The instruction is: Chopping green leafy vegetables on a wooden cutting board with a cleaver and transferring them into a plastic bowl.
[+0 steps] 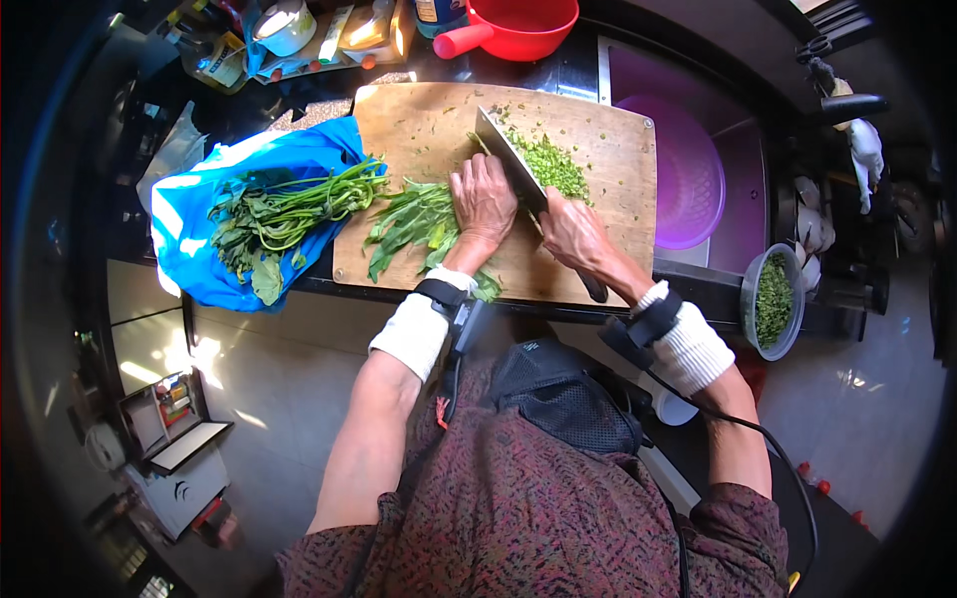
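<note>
My right hand (572, 228) grips a cleaver (511, 158), its broad blade slanting up and left across the wooden cutting board (419, 112). Pressed down beside the blade, my left hand (482, 196) holds a bunch of leafy green stems (419, 224); the leaves fan out to its left and under the wrist, and most of the stems are hidden beneath the fingers. Finely chopped greens (553, 166) lie in a heap to the right of the cleaver, with small bits scattered around the board.
Left of the board, more leafy stems (299, 209) rest on a blue plastic bag (179, 217). A purple basin (691, 232) sits in the sink (740, 164). A clear bowl of chopped greens (774, 299) stands at the counter's right edge. A red dipper (523, 34) is behind the board.
</note>
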The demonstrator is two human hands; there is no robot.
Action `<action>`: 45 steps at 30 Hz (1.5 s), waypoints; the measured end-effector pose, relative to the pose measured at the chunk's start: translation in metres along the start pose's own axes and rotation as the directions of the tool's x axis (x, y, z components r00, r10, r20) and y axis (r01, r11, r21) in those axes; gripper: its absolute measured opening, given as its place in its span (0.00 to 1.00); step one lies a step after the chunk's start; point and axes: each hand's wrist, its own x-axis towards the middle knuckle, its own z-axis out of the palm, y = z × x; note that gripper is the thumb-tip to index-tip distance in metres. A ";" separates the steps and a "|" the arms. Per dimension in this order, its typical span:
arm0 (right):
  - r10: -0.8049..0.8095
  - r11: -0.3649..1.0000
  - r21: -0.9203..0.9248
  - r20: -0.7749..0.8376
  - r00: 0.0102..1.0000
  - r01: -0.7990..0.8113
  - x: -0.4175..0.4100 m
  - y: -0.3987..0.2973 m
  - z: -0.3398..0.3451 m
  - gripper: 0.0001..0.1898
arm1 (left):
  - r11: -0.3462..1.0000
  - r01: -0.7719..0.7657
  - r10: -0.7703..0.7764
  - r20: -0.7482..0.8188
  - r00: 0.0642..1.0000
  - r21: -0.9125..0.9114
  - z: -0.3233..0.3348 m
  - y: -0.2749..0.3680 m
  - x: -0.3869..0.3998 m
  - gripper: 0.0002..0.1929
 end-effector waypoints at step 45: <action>-0.101 0.989 0.103 -0.090 0.991 0.110 0.010 0.005 0.005 0.07 | 1.000 0.013 -0.012 -0.016 1.000 0.019 0.005 -0.003 -0.002 0.05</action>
